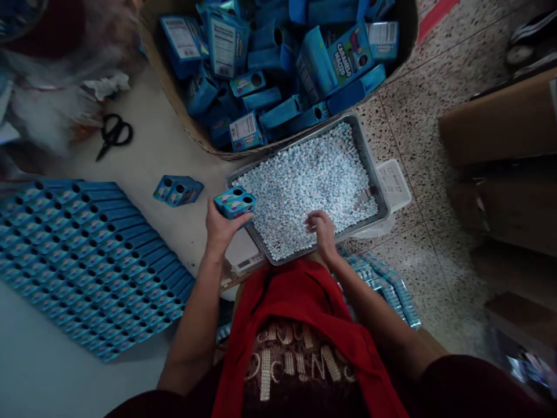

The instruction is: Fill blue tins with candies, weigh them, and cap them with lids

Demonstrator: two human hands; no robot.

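My left hand (220, 232) is closed around a pair of small blue candy boxes (235, 202), with round dark holes in their tops, at the tray's left rim. Small white and pale-blue candies (304, 174) cover most of the metal tray (372, 174). Over the near part of these candies is my right hand (321, 229), its fingers curled in; what they hold, if anything, is too small to make out. Left of the tray, another pair of blue candy boxes (178, 190) stands on the table.
A large cardboard carton (174, 104) full of jumbled blue boxes stands beyond the tray. Stacked rows of blue boxes (87, 261) fill the left side. Black scissors (114, 136) lie on the table (143, 139). Brown cartons (500, 116) stand at right on the speckled floor (435, 174).
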